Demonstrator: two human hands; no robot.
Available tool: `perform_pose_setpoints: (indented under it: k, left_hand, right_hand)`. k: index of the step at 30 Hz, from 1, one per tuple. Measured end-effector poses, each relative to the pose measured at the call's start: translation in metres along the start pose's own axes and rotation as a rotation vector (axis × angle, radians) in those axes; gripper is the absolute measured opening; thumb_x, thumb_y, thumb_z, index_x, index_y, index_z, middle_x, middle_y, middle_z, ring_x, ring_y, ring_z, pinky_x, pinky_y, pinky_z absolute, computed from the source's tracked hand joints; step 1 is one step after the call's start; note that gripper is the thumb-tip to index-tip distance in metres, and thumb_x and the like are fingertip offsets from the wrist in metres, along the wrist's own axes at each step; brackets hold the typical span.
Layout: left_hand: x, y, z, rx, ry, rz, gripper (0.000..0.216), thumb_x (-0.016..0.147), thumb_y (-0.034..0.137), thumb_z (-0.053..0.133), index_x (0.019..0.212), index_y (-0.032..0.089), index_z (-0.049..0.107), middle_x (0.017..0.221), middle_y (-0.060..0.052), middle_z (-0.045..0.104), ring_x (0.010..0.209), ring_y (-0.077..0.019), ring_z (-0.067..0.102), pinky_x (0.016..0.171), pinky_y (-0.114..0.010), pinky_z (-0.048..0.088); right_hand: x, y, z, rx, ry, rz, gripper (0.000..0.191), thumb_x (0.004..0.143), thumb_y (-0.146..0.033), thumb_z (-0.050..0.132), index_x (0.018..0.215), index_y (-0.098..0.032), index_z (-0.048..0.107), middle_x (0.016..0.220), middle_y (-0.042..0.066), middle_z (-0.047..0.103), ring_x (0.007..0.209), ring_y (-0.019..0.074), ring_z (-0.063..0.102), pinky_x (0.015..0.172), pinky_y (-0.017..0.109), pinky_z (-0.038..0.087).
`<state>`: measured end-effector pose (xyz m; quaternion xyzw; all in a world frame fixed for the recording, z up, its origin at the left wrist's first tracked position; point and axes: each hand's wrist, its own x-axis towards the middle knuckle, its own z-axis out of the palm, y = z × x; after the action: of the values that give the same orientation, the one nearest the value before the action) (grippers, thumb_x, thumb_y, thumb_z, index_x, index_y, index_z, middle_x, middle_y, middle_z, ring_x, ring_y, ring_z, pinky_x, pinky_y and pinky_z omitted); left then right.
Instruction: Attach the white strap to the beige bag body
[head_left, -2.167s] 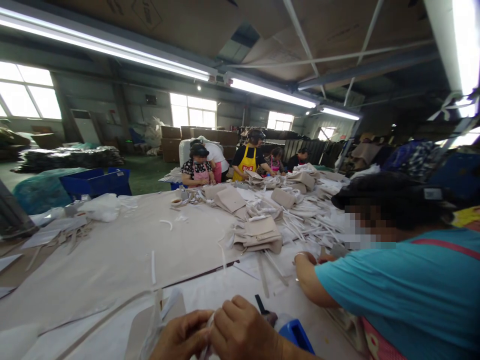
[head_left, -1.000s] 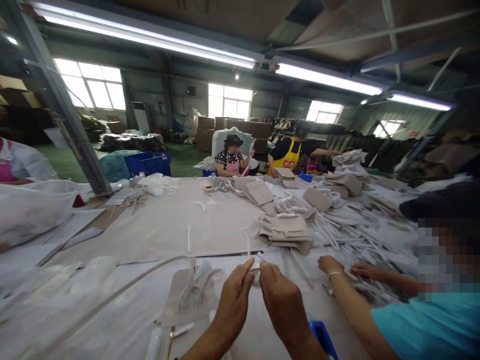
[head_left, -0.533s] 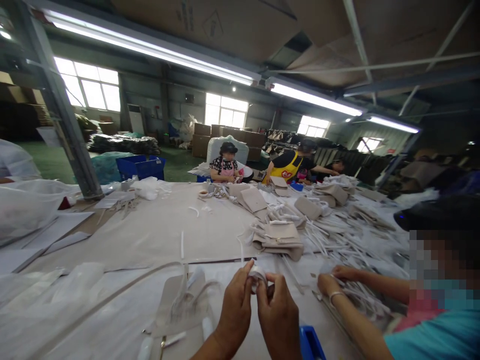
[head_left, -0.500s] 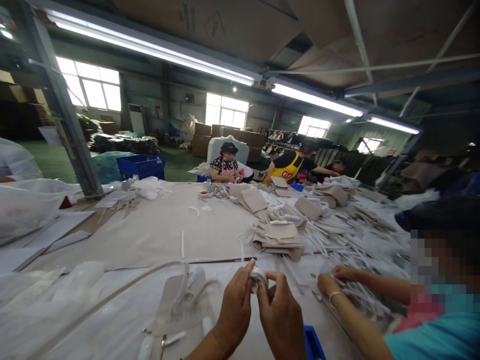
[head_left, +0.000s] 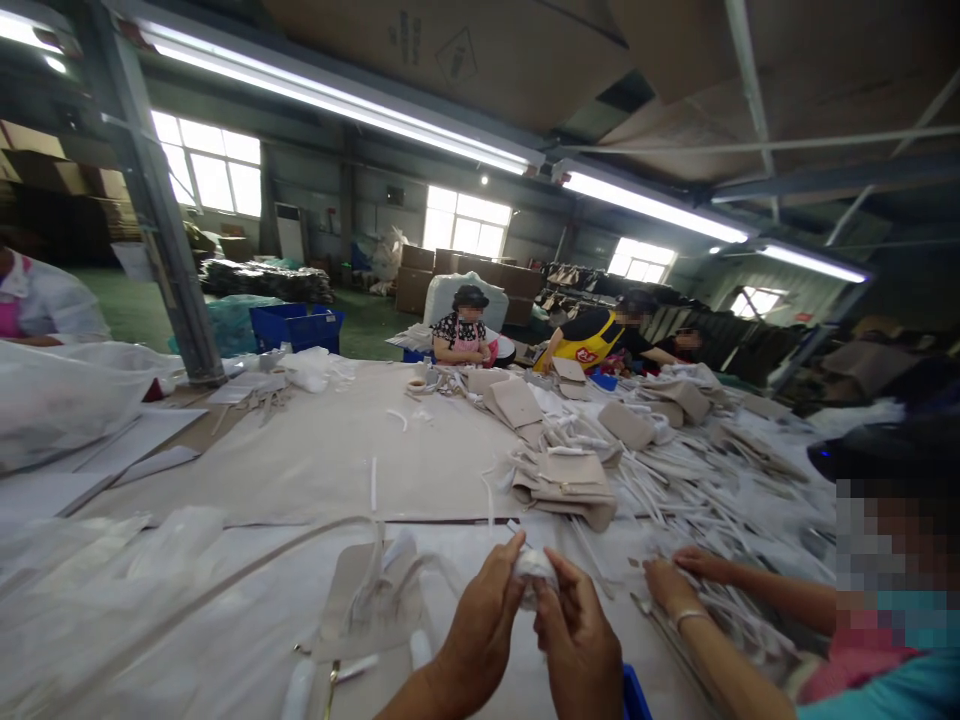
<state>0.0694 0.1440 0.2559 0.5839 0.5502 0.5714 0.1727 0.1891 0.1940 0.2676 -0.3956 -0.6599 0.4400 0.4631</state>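
Note:
My left hand (head_left: 480,625) and my right hand (head_left: 577,640) meet low in the middle of the view, above the white-covered table (head_left: 247,620). Both pinch a small rolled white strip (head_left: 534,568) between their fingertips. Just left of my hands lies a beige bag piece with white handles (head_left: 375,595). A blue object (head_left: 634,695) shows partly under my right wrist.
A co-worker in a teal top works at my right, hands (head_left: 675,580) in a heap of white strips (head_left: 720,500). Stacked beige bags (head_left: 562,480) lie ahead. Two seated people (head_left: 465,325) work at the far end. A steel post (head_left: 161,215) and plastic bags (head_left: 60,395) stand left.
My hands rose from the bottom edge and now work the white strip into a small roll between the fingertips. The view has swung left, so the co-worker sits further right.

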Motion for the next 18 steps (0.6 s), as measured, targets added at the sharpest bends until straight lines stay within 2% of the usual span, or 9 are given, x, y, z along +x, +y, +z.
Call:
perform_pose_setpoints:
  k: [2, 4, 6, 9, 11, 13, 15, 18]
  left_hand:
    - [-0.003, 0.002, 0.001, -0.110, 0.034, -0.068, 0.045, 0.103, 0.038, 0.031, 0.144, 0.023, 0.039, 0.138, -0.010, 0.048, 0.128, -0.0184, 0.045, 0.111, -0.035, 0.039]
    - [-0.003, 0.002, -0.002, -0.112, 0.032, -0.053, 0.044, 0.103, 0.039, 0.030, 0.142, 0.022, 0.042, 0.123, -0.011, 0.054, 0.114, -0.0196, 0.052, 0.102, -0.037, 0.044]
    - [-0.002, 0.000, -0.009, -0.016, -0.019, 0.030, 0.044, 0.102, 0.035, 0.029, 0.141, 0.019, 0.043, 0.113, -0.013, 0.055, 0.105, -0.0212, 0.054, 0.097, -0.039, 0.046]
    - [0.002, -0.004, -0.020, 0.163, -0.141, 0.184, 0.047, 0.098, 0.024, 0.032, 0.143, 0.013, 0.039, 0.110, -0.017, 0.055, 0.099, -0.0257, 0.053, 0.089, -0.043, 0.050]
    - [0.002, -0.003, -0.025, 0.224, -0.213, 0.220, 0.052, 0.094, 0.018, 0.033, 0.145, 0.011, 0.035, 0.109, -0.019, 0.054, 0.095, -0.0263, 0.053, 0.085, -0.044, 0.052]
    - [0.001, 0.000, -0.026, 0.218, -0.243, 0.210, 0.053, 0.094, 0.018, 0.033, 0.147, 0.010, 0.032, 0.113, -0.020, 0.053, 0.098, -0.0261, 0.052, 0.088, -0.045, 0.051]
    - [-0.002, 0.005, -0.024, 0.118, -0.206, 0.179, 0.051, 0.099, 0.024, 0.031, 0.149, 0.013, 0.030, 0.118, -0.019, 0.051, 0.105, -0.0249, 0.050, 0.096, -0.044, 0.047]
    - [-0.010, 0.009, -0.016, -0.119, -0.078, 0.068, 0.046, 0.102, 0.035, 0.033, 0.146, 0.019, 0.038, 0.118, -0.013, 0.053, 0.110, -0.0202, 0.050, 0.103, -0.037, 0.042]
  right_hand:
    - [-0.009, 0.003, 0.014, 0.266, 0.070, 0.106, 0.063, 0.082, -0.060, 0.060, 0.127, -0.016, 0.048, 0.082, 0.004, 0.064, 0.055, 0.0096, 0.051, 0.050, 0.021, 0.046]
    - [-0.014, 0.000, 0.020, 0.385, 0.043, 0.148, 0.064, 0.079, -0.061, 0.063, 0.122, -0.016, 0.047, 0.078, 0.001, 0.061, 0.056, 0.0096, 0.050, 0.050, 0.021, 0.044]
    - [-0.012, -0.006, 0.014, 0.258, -0.073, 0.151, 0.064, 0.077, -0.062, 0.063, 0.121, -0.017, 0.048, 0.071, -0.002, 0.058, 0.057, 0.0106, 0.050, 0.051, 0.022, 0.042]
    - [0.003, -0.011, -0.013, -0.163, -0.271, 0.052, 0.061, 0.076, -0.062, 0.063, 0.122, -0.022, 0.055, 0.064, -0.004, 0.052, 0.058, 0.0123, 0.049, 0.057, 0.025, 0.041]
    - [0.016, -0.009, -0.030, -0.322, -0.377, -0.003, 0.057, 0.079, -0.062, 0.059, 0.121, -0.024, 0.057, 0.069, -0.002, 0.056, 0.066, 0.0151, 0.055, 0.064, 0.027, 0.045]
    - [0.023, -0.004, -0.036, -0.302, -0.439, 0.020, 0.058, 0.080, -0.065, 0.056, 0.119, -0.023, 0.058, 0.085, 0.002, 0.063, 0.081, 0.0183, 0.062, 0.069, 0.028, 0.049]
    - [0.019, 0.002, -0.029, -0.181, -0.359, 0.077, 0.060, 0.078, -0.066, 0.057, 0.118, -0.021, 0.056, 0.098, 0.005, 0.066, 0.081, 0.0169, 0.062, 0.066, 0.026, 0.050]
    - [-0.005, 0.009, 0.000, 0.103, -0.040, 0.133, 0.061, 0.077, -0.062, 0.062, 0.118, -0.018, 0.052, 0.083, 0.001, 0.064, 0.060, 0.0101, 0.053, 0.056, 0.022, 0.045]
